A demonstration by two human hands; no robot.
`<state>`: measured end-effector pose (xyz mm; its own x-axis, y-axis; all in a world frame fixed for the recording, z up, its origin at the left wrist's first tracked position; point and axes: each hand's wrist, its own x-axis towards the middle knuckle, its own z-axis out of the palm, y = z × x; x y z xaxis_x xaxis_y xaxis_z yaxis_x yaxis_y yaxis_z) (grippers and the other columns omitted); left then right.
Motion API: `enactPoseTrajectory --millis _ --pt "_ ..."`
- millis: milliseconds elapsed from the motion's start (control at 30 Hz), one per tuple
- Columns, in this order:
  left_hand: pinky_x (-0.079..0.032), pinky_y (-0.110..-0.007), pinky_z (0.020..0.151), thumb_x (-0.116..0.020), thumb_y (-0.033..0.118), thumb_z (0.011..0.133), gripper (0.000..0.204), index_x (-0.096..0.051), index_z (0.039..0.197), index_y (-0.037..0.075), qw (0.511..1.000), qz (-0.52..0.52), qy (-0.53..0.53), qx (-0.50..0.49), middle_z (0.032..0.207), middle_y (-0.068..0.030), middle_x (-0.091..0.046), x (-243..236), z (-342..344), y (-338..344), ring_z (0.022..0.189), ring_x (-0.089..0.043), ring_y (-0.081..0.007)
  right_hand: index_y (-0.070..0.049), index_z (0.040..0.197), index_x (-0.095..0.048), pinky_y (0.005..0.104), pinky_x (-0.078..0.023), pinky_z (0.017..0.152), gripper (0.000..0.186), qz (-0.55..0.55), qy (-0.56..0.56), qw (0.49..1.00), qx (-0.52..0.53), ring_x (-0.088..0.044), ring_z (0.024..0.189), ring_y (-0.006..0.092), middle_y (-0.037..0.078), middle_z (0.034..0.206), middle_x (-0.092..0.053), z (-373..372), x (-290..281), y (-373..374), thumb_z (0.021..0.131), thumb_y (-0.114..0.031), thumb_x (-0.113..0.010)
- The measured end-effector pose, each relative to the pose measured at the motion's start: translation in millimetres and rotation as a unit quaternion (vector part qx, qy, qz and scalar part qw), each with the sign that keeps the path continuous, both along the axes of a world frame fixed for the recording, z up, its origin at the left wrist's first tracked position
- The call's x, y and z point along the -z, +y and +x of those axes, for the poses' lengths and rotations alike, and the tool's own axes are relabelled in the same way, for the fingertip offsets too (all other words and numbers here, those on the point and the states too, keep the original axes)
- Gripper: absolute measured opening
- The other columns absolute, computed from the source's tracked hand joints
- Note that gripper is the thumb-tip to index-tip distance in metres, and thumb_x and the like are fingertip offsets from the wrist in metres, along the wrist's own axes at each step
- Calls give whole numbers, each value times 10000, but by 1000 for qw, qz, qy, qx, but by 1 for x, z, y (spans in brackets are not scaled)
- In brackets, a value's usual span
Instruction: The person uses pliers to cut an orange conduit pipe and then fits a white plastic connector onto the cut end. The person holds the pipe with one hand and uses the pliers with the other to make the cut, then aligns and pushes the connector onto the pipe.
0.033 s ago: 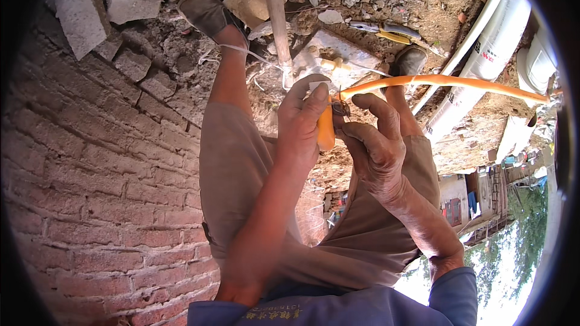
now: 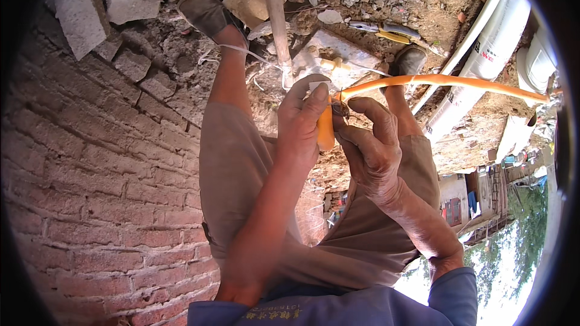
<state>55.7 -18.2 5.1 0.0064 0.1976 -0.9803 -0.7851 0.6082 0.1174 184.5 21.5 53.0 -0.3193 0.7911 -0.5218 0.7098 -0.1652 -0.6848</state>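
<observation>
My left hand [image 2: 302, 115] is closed around a short orange tube end [image 2: 325, 130], its thumb resting on top. A small white piece [image 2: 315, 86] shows between thumb and forefinger. Beside them, thin dark wire [image 2: 341, 109] is bunched in a loose tangle. My right hand [image 2: 376, 154] reaches in from the right, thumb and forefinger bent together at this wire in a pinch; the exact contact is partly hidden by the fingers. From the tangle a long orange hose [image 2: 447, 79] runs off to the right. Whether it joins the short end is hidden.
Yellow-handled pliers [image 2: 386, 31] lie on the rubble ahead. A wooden handle [image 2: 277, 18] stands between my feet, beside a flat slab [image 2: 344, 48]. White pipes [image 2: 483, 60] lie at the right. A brick wall [image 2: 115, 205] fills the left.
My right hand has shifted slightly left, its fingers drawn closer to the dark wire. The left hand and the orange tube end stay almost where they were.
</observation>
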Motion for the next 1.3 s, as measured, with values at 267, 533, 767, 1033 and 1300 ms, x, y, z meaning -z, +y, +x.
enactPoseTrajectory --millis 267,533,767,1033,1300 --pt "-558 -300 540 -700 291 961 428 -545 1251 17 1000 -2 -13 -8 869 -81 -602 6 -7 1 652 -663 -179 -46 1094 -689 406 -488 915 370 -67 72 995 -19 -622 1079 307 135 1198 -624 26 6 13 743 59 -734" --pt "-550 -327 515 -679 370 964 521 -497 1288 5 998 -30 -35 32 859 -131 -605 8 -14 1 601 -652 -221 -139 1394 -497 509 -438 1003 670 66 -289 936 -188 -566 1210 365 144 1364 -551 138 159 36 795 -132 -796" --pt "-532 -319 499 -641 329 990 472 -487 1279 -11 997 -73 -17 17 853 -130 -597 8 -15 2 662 -647 -220 -161 1441 -444 517 -430 957 810 42 -397 870 -289 -564 1200 370 169 1362 -536 157 225 13 743 -209 -852" --pt "-535 -333 505 -618 344 1001 380 -516 1154 12 998 -55 -41 -5 797 -119 -609 7 -26 -2 627 -635 -209 -112 1187 -533 502 -486 834 486 44 -391 868 -302 -637 980 352 154 1060 -609 156 255 18 766 -127 -776" --pt "-528 -317 511 -661 440 965 435 -537 1053 33 999 -34 -29 19 746 -117 -621 11 -28 -2 603 -636 -192 -121 1330 -538 499 -555 764 504 -119 -281 910 -280 -685 883 413 231 948 -684 136 242 0 836 -144 -636"
